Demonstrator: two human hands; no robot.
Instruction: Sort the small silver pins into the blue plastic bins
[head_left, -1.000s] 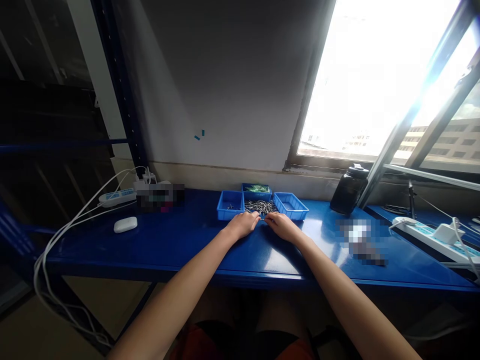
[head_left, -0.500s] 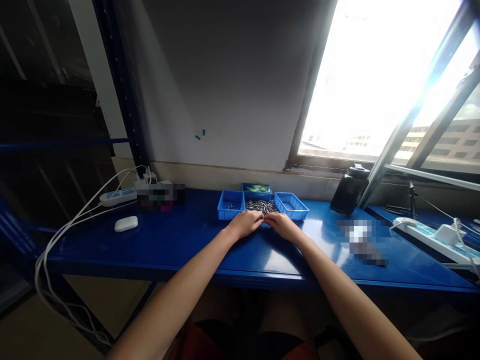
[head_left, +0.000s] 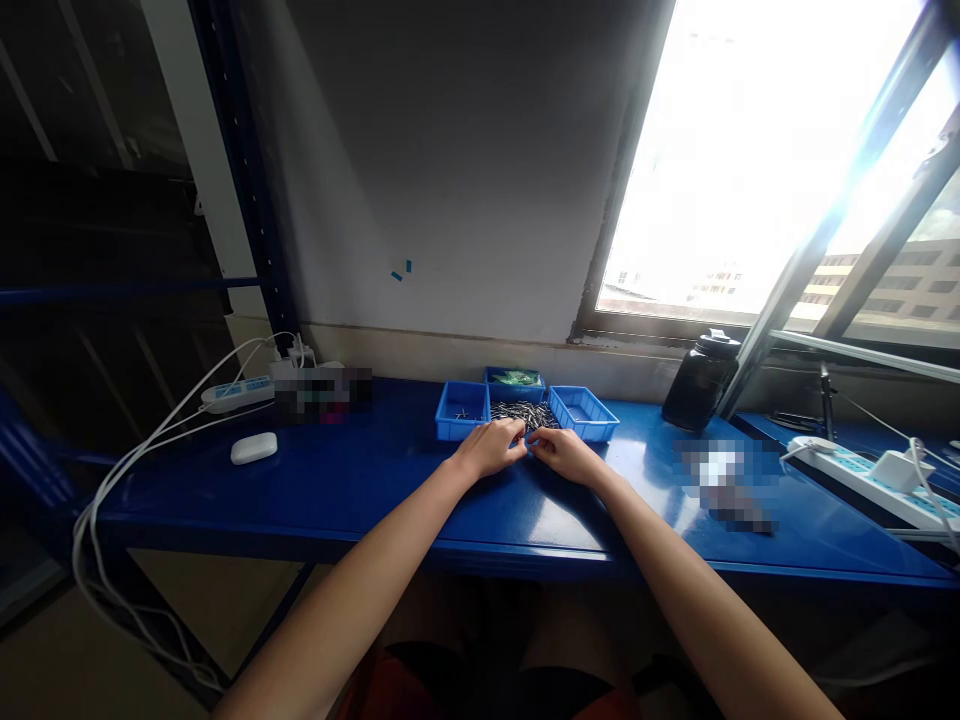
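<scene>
A pile of small metal pins [head_left: 525,412] lies on the blue table between two blue trays. My left hand [head_left: 491,446] rests at the pile's near edge with its fingers curled and pinched together. My right hand [head_left: 564,452] sits just to its right, fingertips pinched and almost touching the left hand's. Whatever the fingers hold is too small to make out. The left tray [head_left: 460,409] holds a few pins. The right tray [head_left: 583,412] looks nearly bare. Behind the pile, a third blue tray [head_left: 514,380] holds something green.
A dark jar [head_left: 699,382] stands at the back right under the window. White power strips lie at the left [head_left: 234,392] and far right [head_left: 874,474], with cables hanging off the table's left edge. A small white case [head_left: 253,448] lies at the left.
Both hands have drawn slightly closer together at the near edge of the pin pile, and the fingertips now nearly meet.
</scene>
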